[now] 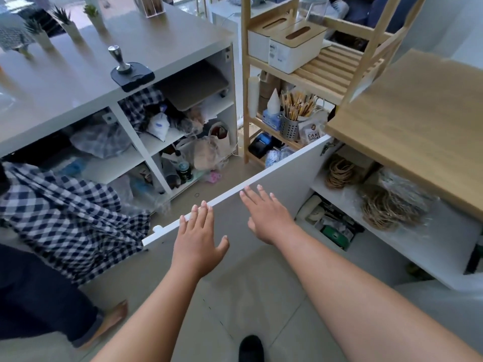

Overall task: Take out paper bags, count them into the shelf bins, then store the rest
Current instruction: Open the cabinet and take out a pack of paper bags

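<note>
A white cabinet door [287,163] stands swung open in front of me. My left hand [197,236] and my right hand [266,212] are both stretched out flat with fingers apart, fingertips close to the door's top edge, holding nothing. Inside the open cabinet at the right, bundles of paper bags with twisted rope handles [384,205] lie on the upper white shelf, wrapped in clear plastic. A second bundle [338,171] sits further back. Below them a box of small items [332,226] rests on the lower shelf.
A wooden countertop [418,121] overhangs the cabinet. A slatted wooden shelf rack [308,74] holds white boxes, a utensil holder and a cane sugar bag. At the left, a person in a checked shirt [65,212] crouches beside a cluttered white shelving unit [136,142].
</note>
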Demonstrator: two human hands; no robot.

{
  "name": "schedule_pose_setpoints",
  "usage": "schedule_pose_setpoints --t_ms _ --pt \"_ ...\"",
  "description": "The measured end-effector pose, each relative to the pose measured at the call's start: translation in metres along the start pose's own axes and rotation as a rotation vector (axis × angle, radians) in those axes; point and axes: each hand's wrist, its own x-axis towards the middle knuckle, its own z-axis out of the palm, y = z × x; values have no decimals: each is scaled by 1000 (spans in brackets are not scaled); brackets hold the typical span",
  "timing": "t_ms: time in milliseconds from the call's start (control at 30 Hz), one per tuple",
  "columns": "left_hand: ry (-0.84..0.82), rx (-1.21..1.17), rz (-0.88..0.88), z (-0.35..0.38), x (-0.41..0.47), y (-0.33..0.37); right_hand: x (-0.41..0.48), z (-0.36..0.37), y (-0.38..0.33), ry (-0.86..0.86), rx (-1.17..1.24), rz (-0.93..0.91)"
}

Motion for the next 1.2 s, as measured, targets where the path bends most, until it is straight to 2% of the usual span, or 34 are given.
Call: schedule_pose_setpoints --t_ms 167,333,567,833,1000,1200 --pt "92 2 131 2 5 23 -32 8 30 3 93 135" --pt "109 6 298 3 21 83 -75 14 84 53 185 320" --pt "-45 -116 410 11 51 184 -147 28 173 91 335 566" --pt "-218 -279 310 37 84 288 -197 52 269 93 496 779" --pt "-331 -367 214 67 109 327 -198 74 318 98 655 927" --pt "-444 -523 130 109 156 363 -186 108 364 186 822 1095"
